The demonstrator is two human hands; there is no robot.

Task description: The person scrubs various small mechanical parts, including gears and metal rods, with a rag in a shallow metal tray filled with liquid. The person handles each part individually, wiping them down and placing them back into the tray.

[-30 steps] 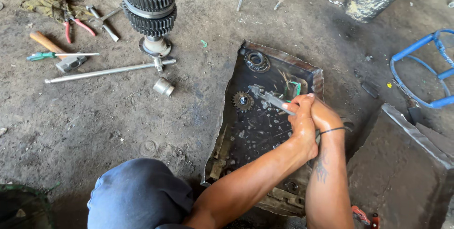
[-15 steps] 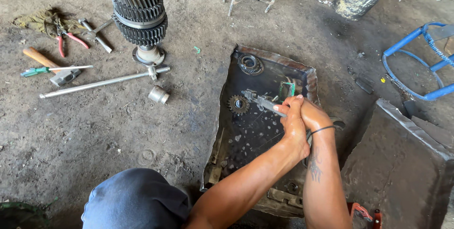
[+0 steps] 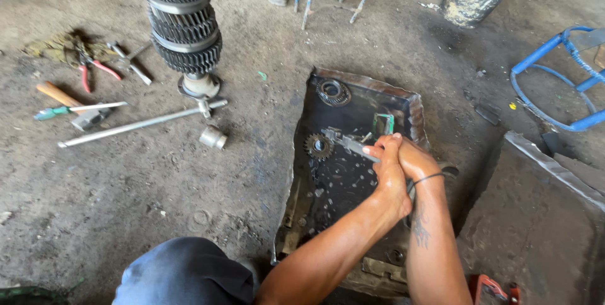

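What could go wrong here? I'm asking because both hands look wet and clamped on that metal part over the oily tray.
Slip: the left hand and right hand look oily, so the metal part could slide out into the tray. The small gear sits right beneath it and might get knocked. The tall gear shaft stands upright on dirt and could topple if bumped.

Views: one, head-worn.
Position: above a crouching person, over the knee.
Facing: steeply down and forward at the dirt floor.
Nearness: close to both forearms; metal tray centre-right, gear stack farther, upper left.
Overlap: none.
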